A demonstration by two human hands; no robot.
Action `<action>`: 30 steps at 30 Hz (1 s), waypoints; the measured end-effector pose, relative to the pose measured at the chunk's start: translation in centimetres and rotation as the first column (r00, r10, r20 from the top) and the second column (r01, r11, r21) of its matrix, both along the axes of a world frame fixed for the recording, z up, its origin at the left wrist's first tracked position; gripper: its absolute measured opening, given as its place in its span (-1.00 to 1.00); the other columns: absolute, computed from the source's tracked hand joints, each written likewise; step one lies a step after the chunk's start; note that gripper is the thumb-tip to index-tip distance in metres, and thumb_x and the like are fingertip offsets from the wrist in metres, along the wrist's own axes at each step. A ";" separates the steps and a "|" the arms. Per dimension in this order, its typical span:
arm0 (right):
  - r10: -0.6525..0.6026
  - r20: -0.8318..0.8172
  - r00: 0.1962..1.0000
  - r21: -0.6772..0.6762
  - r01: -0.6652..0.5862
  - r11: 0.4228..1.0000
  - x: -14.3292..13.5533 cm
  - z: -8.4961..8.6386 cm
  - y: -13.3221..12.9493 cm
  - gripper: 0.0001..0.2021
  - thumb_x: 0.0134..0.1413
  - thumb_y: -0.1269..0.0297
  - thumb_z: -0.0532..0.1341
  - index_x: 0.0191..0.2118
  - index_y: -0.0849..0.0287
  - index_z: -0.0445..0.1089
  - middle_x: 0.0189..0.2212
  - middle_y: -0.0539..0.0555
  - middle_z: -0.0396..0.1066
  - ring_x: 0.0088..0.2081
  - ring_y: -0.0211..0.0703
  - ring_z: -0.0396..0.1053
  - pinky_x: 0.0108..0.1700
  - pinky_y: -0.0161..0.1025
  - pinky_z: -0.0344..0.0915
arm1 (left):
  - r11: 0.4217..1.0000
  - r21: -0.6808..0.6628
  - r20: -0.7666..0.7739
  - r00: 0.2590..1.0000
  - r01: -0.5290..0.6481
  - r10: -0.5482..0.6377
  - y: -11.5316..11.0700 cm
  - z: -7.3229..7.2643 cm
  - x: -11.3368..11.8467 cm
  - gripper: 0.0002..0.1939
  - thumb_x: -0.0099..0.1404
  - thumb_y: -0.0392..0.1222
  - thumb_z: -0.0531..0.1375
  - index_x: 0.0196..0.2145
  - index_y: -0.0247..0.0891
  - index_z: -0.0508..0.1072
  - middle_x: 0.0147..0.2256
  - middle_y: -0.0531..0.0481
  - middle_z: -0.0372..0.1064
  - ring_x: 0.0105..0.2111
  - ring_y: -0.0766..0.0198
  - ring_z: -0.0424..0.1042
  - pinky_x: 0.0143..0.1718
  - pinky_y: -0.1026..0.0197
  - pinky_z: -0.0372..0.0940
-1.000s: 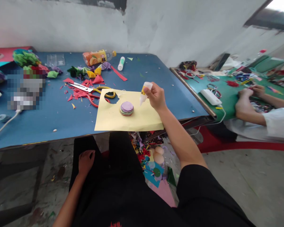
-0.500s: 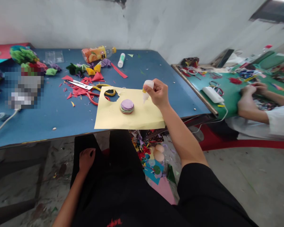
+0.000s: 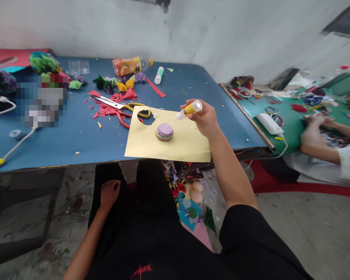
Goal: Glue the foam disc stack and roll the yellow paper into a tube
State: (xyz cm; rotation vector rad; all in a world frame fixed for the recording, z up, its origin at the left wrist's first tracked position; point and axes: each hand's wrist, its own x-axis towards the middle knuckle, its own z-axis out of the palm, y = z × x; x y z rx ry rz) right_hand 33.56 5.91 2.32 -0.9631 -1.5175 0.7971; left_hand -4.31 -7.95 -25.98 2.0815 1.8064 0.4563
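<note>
My right hand (image 3: 205,118) is closed round a small white glue bottle (image 3: 189,110) with a yellow label. The bottle is tilted, its nozzle pointing down to the left above a sheet of yellow paper (image 3: 189,146). On that sheet lies a stack of round paper or felt discs (image 3: 165,131), lilac on top, with green and reddish layers beneath. The nozzle is to the right of the stack, apart from it. The sheet has a ragged hole near its upper left corner. My left hand (image 3: 109,193) rests on my thigh, loosely bent and holding nothing visible.
Yellow-and-red-handled scissors (image 3: 113,104) lie among red paper scraps (image 3: 105,111) left of the sheet. Behind are an orange drink bottle (image 3: 130,66), a glue stick (image 3: 159,75) and coloured crumpled pieces (image 3: 122,84). A co-worker's hands (image 3: 315,120) are at the green table to the right.
My right hand has turned the glue bottle from nearly upright, nozzle down, to a slant with its base toward the right. The view has shifted slightly left. My left hand stays on my thigh.
</note>
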 end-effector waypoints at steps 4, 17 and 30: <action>-0.074 0.056 0.996 0.079 0.070 0.994 0.4 -0.3 0.1 -0.58 -0.20 -0.09 0.40 -0.23 0.04 0.47 -0.21 0.00 0.50 -0.22 -0.25 0.43 -0.16 -0.23 0.38 | 1.000 0.003 0.005 1.000 -0.011 0.011 -0.1 0.1 0.0 -0.73 0.34 -0.17 0.03 -0.24 -0.19 0.54 -0.16 -0.08 0.52 -0.08 0.08 0.45 0.05 0.01 0.20; -0.256 -0.134 0.957 0.072 0.267 0.961 1.0 -0.5 1.2 -0.60 -0.33 -0.20 0.40 -0.38 -0.07 0.46 -0.38 -0.08 0.47 -0.30 -0.19 0.44 -0.18 -0.18 0.38 | 1.000 -0.005 -0.008 1.000 0.003 -0.003 0.0 0.1 -0.1 -0.70 0.36 -0.16 0.00 -0.24 -0.21 0.53 -0.16 -0.09 0.52 -0.08 0.07 0.44 0.02 0.02 0.21; -0.354 -0.090 0.931 0.083 0.361 0.929 2.6 -1.4 2.3 -0.54 -0.19 -0.27 0.30 -0.26 -0.06 0.41 -0.28 0.00 0.46 -0.15 -0.08 0.43 -0.07 -0.06 0.37 | 1.000 -0.014 -0.018 1.000 -0.009 0.008 0.0 0.3 0.0 -0.70 0.34 -0.18 0.00 -0.23 -0.19 0.54 -0.15 -0.07 0.53 -0.07 0.08 0.44 0.04 0.01 0.21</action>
